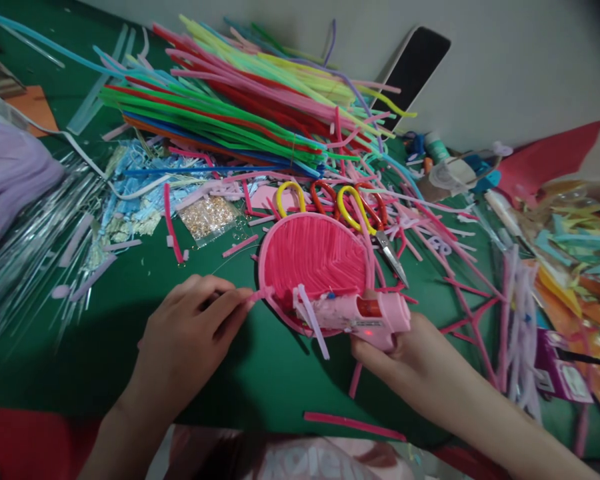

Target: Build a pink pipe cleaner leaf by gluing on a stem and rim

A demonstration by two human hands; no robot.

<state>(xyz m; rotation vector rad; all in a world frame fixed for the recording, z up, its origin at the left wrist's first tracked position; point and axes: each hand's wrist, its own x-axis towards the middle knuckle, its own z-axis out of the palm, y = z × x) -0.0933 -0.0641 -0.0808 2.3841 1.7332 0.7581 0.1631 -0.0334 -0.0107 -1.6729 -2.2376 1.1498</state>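
Observation:
My right hand (405,353) is wrapped round the handle of a pink hot glue gun (380,317) with a small red light lit. Its nozzle end points left over the lower part of a round pink piece (313,253), whose face is filled with rows of pipe cleaner inside a lighter pink rim. A short lilac pipe cleaner piece (313,320) crosses the front of the gun. At the left edge of the rim, the fingertips of my left hand (190,333) pinch a pink pipe cleaner (260,294). The gun hides part of the lower rim.
Bundles of coloured pipe cleaners (220,127) lie at the back, before a leaning phone (413,67). Scissors with yellow handles (350,208) touch the round piece's far side. A bag of gold rings (207,219) and silver strands (70,207) lie left; lilac pipe cleaners (517,333) lie right.

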